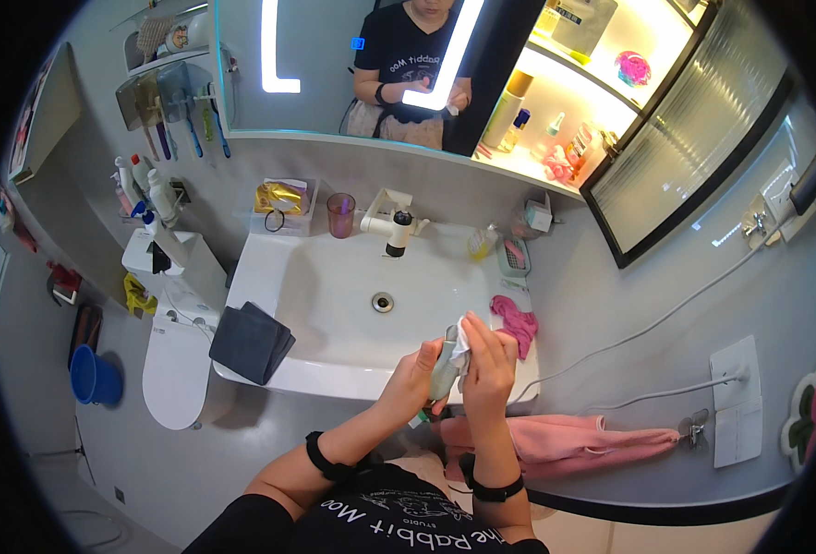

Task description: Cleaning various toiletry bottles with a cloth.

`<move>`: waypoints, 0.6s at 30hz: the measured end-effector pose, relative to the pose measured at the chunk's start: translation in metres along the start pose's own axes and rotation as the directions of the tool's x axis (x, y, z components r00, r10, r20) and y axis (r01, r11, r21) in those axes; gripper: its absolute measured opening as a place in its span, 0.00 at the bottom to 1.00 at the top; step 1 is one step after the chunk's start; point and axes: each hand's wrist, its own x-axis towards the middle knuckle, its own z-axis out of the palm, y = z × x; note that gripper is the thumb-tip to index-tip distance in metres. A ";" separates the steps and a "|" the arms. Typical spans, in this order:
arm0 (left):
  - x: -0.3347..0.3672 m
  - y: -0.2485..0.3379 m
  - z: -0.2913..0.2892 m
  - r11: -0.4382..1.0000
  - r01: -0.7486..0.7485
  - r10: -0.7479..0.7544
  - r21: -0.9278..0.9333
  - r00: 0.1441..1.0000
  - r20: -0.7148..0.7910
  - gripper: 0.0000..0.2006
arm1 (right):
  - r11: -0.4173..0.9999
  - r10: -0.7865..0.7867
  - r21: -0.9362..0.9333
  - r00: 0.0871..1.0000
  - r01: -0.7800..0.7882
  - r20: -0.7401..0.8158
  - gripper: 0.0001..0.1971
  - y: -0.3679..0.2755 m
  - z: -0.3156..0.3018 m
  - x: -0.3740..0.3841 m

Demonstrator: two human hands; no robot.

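While both hands work close together above the front edge of the sink (334,319), toward its right end, the left hand (417,371) has its grip closed around a pale green object (443,371), slim, tilted, its kind unclear. The right hand's (491,362) grip is nearly closed, fingers bent, pinching a white wipe (462,342) against the upper right side of that object; the wipe is crumpled, partly hidden by the fingers. Just beyond the right hand, a bright pink cloth (516,327) lies bunched on the sink's right rim. Dark grey folded cloth (252,343) rests over the front left corner, near the white toilet (177,374). Along the back rim: purple cup (340,216), then a white tap (395,229) with a dark spout end. Below and right of the hands, a pink towel (579,445) hangs by the wall. Blue bucket (95,377) at far left, beyond the toilet.
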 end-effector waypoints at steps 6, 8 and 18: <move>0.003 -0.008 -0.012 0.987 -0.055 0.048 -0.148 0.998 -0.048 0.25 | 0.995 0.005 0.100 1.000 -0.006 0.014 0.21 -0.025 0.003 -0.009; 0.007 0.003 -0.011 0.977 -0.070 0.051 -0.201 0.994 -0.097 0.25 | 0.997 -0.008 0.078 1.000 0.007 0.009 0.20 -0.034 0.005 -0.019; 0.007 -0.001 -0.005 0.961 0.125 -0.109 -0.246 0.991 0.078 0.23 | 0.997 -0.082 0.007 0.996 0.082 -0.033 0.21 -0.008 -0.004 -0.004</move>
